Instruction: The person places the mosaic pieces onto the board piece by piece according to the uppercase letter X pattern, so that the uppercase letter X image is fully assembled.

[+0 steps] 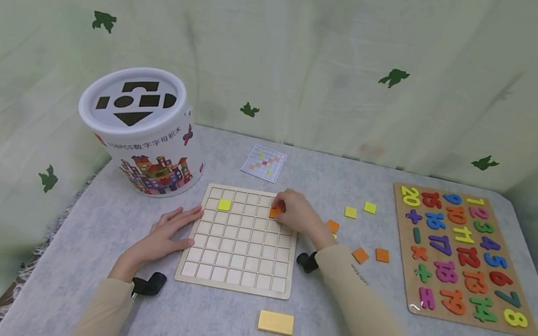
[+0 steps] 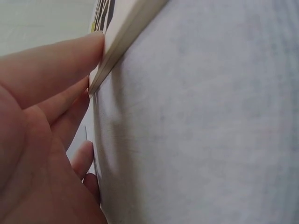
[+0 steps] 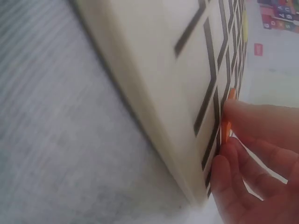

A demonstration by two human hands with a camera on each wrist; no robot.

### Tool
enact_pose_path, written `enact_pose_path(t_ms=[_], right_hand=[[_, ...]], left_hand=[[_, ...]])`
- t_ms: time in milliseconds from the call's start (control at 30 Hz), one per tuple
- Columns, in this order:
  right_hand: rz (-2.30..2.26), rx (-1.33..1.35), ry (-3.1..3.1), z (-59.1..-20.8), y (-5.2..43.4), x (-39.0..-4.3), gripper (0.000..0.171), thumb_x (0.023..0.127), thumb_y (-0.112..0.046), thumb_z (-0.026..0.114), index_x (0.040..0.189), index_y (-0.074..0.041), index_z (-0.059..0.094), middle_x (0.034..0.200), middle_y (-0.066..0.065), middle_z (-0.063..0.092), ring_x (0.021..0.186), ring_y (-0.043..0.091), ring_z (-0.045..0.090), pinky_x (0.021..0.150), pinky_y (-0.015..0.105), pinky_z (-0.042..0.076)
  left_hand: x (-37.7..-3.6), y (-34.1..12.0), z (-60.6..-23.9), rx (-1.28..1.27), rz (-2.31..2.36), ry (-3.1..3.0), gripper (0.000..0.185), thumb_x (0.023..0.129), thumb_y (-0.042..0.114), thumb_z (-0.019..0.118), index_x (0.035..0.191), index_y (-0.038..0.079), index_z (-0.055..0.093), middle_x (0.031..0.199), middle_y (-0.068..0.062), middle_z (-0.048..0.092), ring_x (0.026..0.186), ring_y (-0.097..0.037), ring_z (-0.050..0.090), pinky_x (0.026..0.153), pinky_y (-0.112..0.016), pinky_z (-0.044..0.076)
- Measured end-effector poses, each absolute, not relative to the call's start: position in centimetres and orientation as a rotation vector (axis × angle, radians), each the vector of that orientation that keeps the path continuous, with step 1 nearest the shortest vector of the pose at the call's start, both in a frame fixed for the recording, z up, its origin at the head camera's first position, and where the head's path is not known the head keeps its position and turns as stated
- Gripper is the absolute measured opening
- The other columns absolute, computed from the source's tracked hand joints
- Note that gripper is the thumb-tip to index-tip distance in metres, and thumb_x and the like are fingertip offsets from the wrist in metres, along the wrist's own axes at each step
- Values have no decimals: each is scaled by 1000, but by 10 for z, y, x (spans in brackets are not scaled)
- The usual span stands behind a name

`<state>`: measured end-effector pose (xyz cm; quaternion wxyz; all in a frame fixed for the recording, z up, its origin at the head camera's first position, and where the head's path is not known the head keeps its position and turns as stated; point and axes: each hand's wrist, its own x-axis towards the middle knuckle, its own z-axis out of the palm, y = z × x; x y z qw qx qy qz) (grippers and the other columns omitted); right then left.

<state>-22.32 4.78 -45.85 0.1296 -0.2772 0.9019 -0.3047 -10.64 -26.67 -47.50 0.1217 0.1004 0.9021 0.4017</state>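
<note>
Pinching an orange tile (image 1: 275, 212) in our right hand (image 1: 296, 212) fingers over the board (image 1: 234, 282), we steady its edge with flat left hand (image 1: 169, 234); next, seat it squarely.

A grid board (image 1: 241, 241) lies flat at the middle of the worktop (image 1: 196, 335), with a tub (image 1: 143, 131) standing behind and to its left, a pattern card (image 1: 264, 162) lying just behind it, and a number puzzle board (image 1: 464, 256) well apart to its right. The left hand (image 1: 165, 234) rests on the worktop against the board's left edge, while the right hand (image 1: 296, 212) sits on the board's back right part, holding a square tile (image 1: 275, 212) at a cell there; another tile (image 1: 224, 204) sits in a cell near the back left corner. Loose tiles (image 1: 362, 250) lie scattered between the two boards, and a flat block (image 1: 276, 322) lies in front of the grid board, nearer the person.
</note>
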Motion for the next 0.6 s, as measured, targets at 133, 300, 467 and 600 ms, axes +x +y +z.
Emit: enact_pose_path(t_ms=[133,300,467,600], right_hand=[[-921,-785,2605,-459,49,-223,15,81,-1,71,94,-5,64,86,3,55,81,18,50,73,30,43],[-1082,-682,2558,-454,68,-221,16,85,-3,69,100,-4,65,94,4,61,87,19,56,79,32,47],[-1163,-618,2593,-446,107,-219,18,88,-4,65,105,0,65,100,10,63,91,24,57,80,38,48],[-1197,-532,2654,-449,147,-221,21,88,-2,64,109,3,63,107,15,61,95,30,56,83,43,48]], left_hand=[[-107,-267,-476,291,1169,2634,65,92,21,64,149,8,35,157,-10,21,141,-40,-1,101,-66,1],[-107,-267,-477,287,1160,2621,65,93,22,63,149,9,34,158,-8,20,142,-39,-2,102,-66,0],[-107,-267,-477,290,1169,2617,66,92,20,63,149,8,33,158,-8,20,142,-39,-2,102,-66,-1],[-106,-268,-477,297,1174,2617,65,92,19,63,149,7,33,158,-8,20,142,-39,-2,102,-66,-1]])
